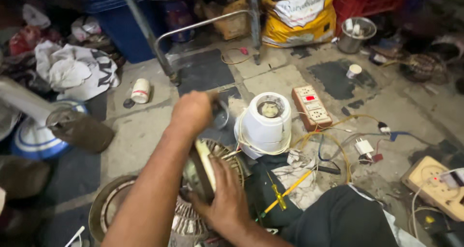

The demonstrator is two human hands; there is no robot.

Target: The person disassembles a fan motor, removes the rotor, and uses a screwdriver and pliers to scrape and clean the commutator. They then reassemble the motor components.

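Observation:
My left hand (193, 112) is a closed fist around a small dark object that I cannot make out, raised just above a round fan motor (220, 155) with copper windings and metal fins. My right hand (223, 198) grips the near side of this motor, fingers wrapped over a cream and dark part (204, 168) on its top. The motor rests on the floor in front of my knee (343, 218). Just beyond it stands a white mixer base (265, 123), open at the top.
A yellow screwdriver (282, 194) lies right of the motor on dark cloth. Yellow wire (333, 140), an orange socket board (311, 106), a white plug (363, 145) and a beige socket board (437, 184) lie right. A metal ring housing (108, 208) lies left.

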